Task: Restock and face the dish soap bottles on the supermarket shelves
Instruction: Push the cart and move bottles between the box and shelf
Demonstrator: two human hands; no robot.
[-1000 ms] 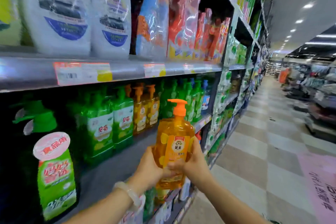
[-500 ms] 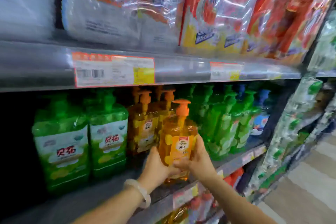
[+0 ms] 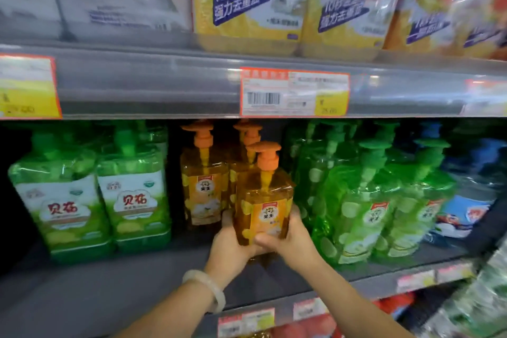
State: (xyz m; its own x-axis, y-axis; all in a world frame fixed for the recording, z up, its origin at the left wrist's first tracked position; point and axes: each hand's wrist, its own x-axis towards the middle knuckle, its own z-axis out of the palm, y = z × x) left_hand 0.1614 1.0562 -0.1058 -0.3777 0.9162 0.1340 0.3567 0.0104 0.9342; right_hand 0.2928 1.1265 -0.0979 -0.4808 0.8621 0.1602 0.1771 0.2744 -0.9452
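Standing at the far left of the shelf (image 3: 137, 282) are two green square bottles (image 3: 90, 200). Next come two orange soap bottles (image 3: 204, 186) set further back. Just in front, the left hand (image 3: 231, 244) and right hand (image 3: 290, 241) wrap closed around a third orange pump bottle (image 3: 263, 200), upright, label forward, low over the shelf. Green pump bottles (image 3: 370, 200) crowd the right, then a blue bottle (image 3: 466, 200).

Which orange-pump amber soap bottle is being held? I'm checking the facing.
The front amber bottle, gripped low by the left hand and right hand; the two amber bottles behind stand untouched on the shelf.
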